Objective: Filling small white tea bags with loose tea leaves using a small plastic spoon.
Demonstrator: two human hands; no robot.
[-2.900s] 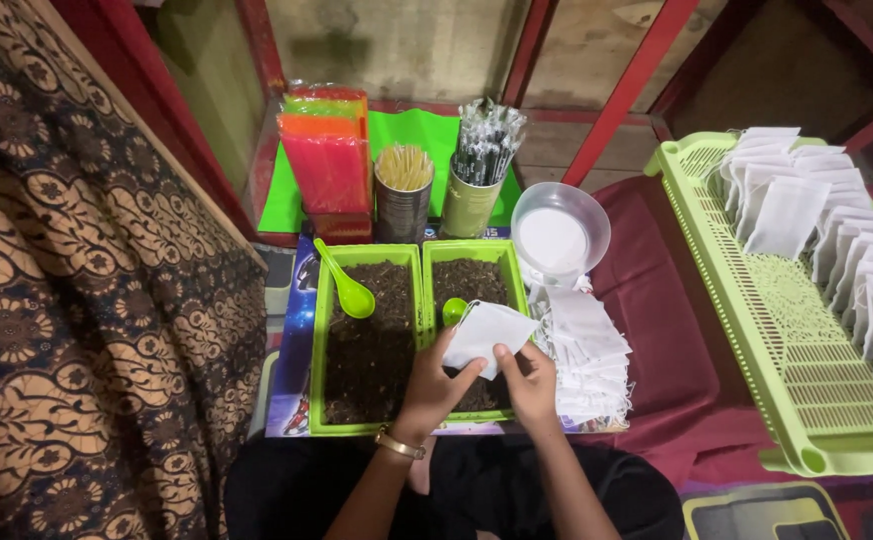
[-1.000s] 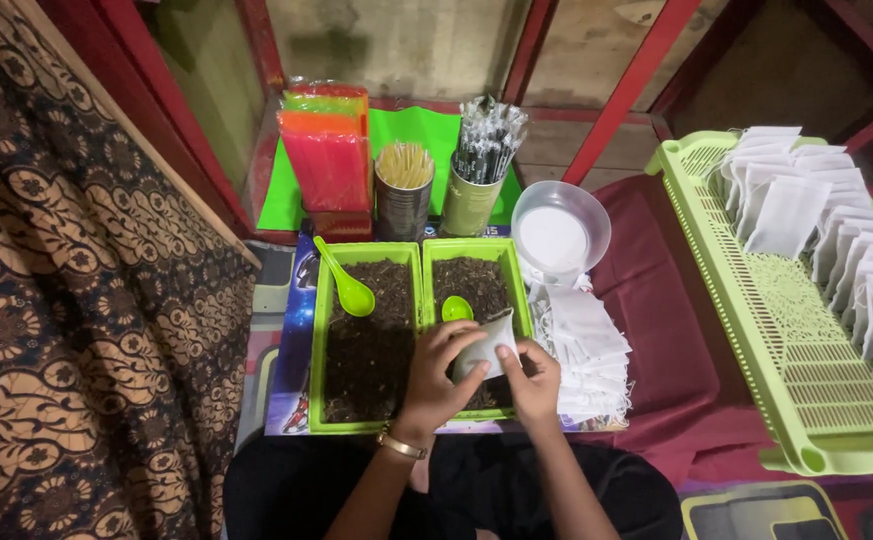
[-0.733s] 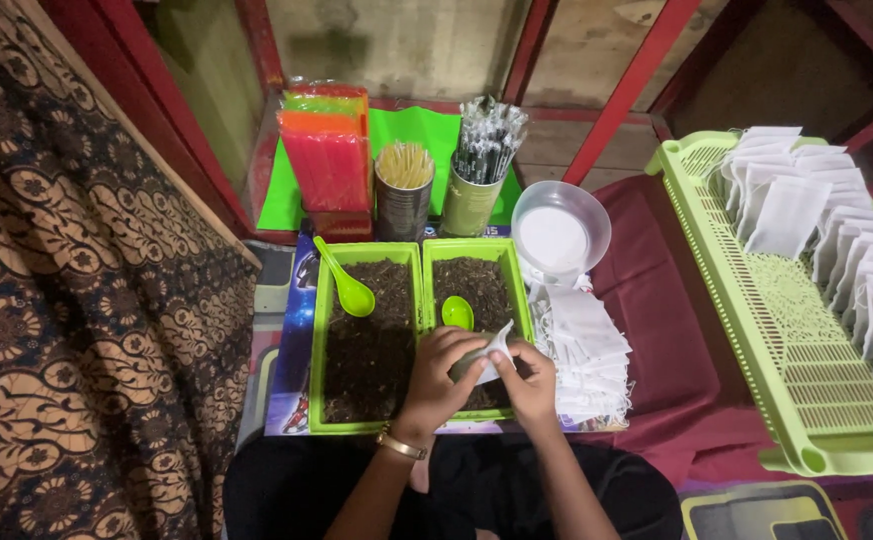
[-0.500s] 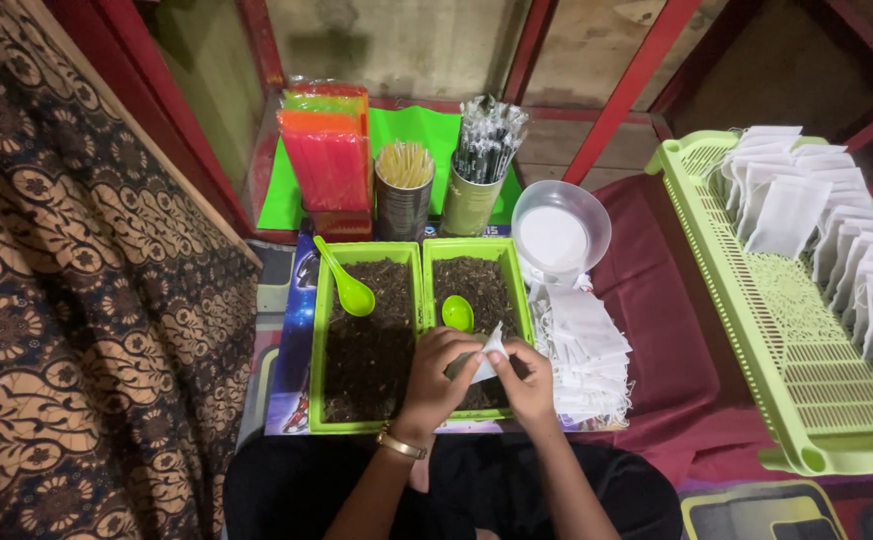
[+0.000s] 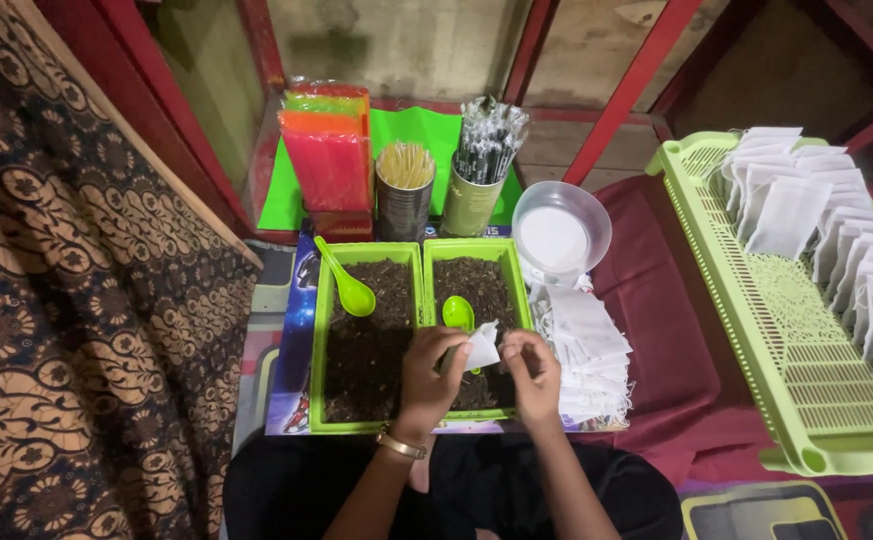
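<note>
Sachet [image 5: 481, 347], small white, held over right green tray [image 5: 513, 268] of dark tea leaves. L hand [image 5: 431, 372] fingers pinch its left edge, R hand [image 5: 534, 372] fingers closed at its right side. Green scoop [image 5: 458, 313] sits w/ bowl just behind.

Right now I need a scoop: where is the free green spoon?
In the head view the green spoon lies in the left green tray on the dark loose material, left of both hands and just below the metal tin.
</note>
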